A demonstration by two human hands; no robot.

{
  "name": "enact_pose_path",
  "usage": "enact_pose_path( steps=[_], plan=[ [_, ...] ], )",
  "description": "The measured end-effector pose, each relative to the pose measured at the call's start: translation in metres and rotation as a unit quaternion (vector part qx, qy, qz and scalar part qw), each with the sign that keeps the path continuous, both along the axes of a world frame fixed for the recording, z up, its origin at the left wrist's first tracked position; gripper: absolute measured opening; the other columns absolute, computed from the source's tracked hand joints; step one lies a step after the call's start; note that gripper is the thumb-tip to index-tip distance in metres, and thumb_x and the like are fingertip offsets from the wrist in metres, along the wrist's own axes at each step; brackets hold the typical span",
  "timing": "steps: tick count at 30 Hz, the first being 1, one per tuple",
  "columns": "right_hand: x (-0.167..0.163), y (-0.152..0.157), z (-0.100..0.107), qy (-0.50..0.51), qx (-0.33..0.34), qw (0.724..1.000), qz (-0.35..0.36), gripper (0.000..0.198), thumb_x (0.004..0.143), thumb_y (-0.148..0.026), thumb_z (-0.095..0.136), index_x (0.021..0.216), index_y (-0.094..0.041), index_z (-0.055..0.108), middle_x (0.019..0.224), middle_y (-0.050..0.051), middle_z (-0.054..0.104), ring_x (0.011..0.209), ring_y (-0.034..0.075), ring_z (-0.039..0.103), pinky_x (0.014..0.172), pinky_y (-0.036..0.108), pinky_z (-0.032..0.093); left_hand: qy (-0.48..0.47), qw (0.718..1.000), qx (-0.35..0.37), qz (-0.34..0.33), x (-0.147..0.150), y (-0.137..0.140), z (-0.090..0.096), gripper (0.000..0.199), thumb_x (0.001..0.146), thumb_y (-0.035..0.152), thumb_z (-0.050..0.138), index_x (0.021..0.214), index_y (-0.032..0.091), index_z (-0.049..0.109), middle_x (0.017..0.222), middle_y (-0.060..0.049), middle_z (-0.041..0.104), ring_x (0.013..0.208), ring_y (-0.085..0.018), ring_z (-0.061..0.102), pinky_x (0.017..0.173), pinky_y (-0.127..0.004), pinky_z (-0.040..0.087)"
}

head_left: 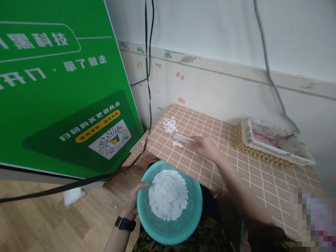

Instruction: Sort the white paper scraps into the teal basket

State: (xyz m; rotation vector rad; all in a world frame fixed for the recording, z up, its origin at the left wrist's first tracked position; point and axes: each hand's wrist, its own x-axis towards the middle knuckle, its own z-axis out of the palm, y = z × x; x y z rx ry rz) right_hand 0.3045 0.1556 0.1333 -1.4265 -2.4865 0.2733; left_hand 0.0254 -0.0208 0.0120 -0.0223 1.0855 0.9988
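My left hand [135, 199], with a black watch on the wrist, grips the left rim of a round teal plastic colander [195, 204] above my lap, by the table's front edge. Inside the colander lies a heap of small white paper scraps [168, 194]. My right hand [206, 147] is closed around one end of a flat white strip-like tool [183, 138], whose exact kind I cannot make out. It reaches low over the table toward a small pile of white and pink scraps [169, 124]. A few more white scraps [177, 144] lie just in front of the strip.
A brown table [204, 122] with white grid lines stands against the wall. To the right sits a cloth-lined wicker basket [262, 150] with something pink inside. A large green panel [65, 105] rises at the left, and a black strap [149, 105] hangs before it.
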Motion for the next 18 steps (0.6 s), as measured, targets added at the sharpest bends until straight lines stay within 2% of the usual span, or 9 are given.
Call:
enact_pose_path(
  steps=[5, 9, 11, 15, 18],
  plan=[
    [-0.001, 0.007, 0.0, 0.032, -0.038, 0.997, 0.056, 0.026, 0.087, -0.022, 0.046, 0.098, -0.022, 0.07, 0.084, 0.005, 0.071, 0.073, 0.017, 0.063, 0.064, 0.025, 0.038, -0.007, 1.0, 0.005, -0.008, 0.001, 0.0, 0.0, 0.016, 0.073, 0.018, 0.06, 0.072, 0.008, 0.072, 0.064, -0.01, 0.075, 0.055, -0.021, 0.067, 0.06, -0.032, 0.054],
    [0.014, -0.003, 0.004, 0.052, -0.073, 0.993, 0.081, 0.023, 0.086, -0.022, 0.049, 0.093, -0.021, 0.072, 0.079, 0.004, 0.071, 0.069, 0.016, 0.061, 0.065, 0.026, 0.039, -0.008, 1.0, 0.008, -0.002, 0.0, 0.0, -0.003, 0.014, 0.073, 0.017, 0.061, 0.071, 0.009, 0.072, 0.064, -0.009, 0.075, 0.056, -0.02, 0.067, 0.06, -0.032, 0.053],
    [0.021, -0.013, 0.006, 0.057, -0.064, 0.994, 0.067, 0.024, 0.086, -0.023, 0.049, 0.093, -0.02, 0.071, 0.077, 0.004, 0.07, 0.066, 0.015, 0.059, 0.065, 0.027, 0.039, -0.003, 1.0, 0.009, 0.006, 0.0, 0.0, -0.005, 0.012, 0.072, 0.016, 0.062, 0.068, 0.01, 0.071, 0.062, -0.008, 0.074, 0.054, -0.02, 0.066, 0.059, -0.031, 0.053],
    [0.027, -0.036, 0.003, 0.04, -0.017, 0.999, -0.004, 0.028, 0.087, -0.023, 0.047, 0.102, -0.018, 0.069, 0.08, 0.007, 0.071, 0.068, 0.018, 0.061, 0.063, 0.028, 0.04, 0.008, 1.0, 0.02, 0.019, 0.002, -0.001, -0.008, 0.011, 0.072, 0.017, 0.064, 0.066, 0.011, 0.07, 0.059, -0.006, 0.073, 0.051, -0.018, 0.065, 0.055, -0.029, 0.052],
    [0.026, -0.053, -0.003, 0.028, -0.037, 0.999, 0.009, 0.032, 0.087, -0.02, 0.045, 0.111, -0.02, 0.067, 0.084, 0.008, 0.072, 0.07, 0.018, 0.064, 0.063, 0.027, 0.042, 0.015, 0.999, 0.033, 0.029, 0.003, -0.001, -0.01, 0.011, 0.072, 0.019, 0.065, 0.069, 0.011, 0.071, 0.06, -0.006, 0.073, 0.052, -0.018, 0.065, 0.054, -0.028, 0.051]
  ],
)
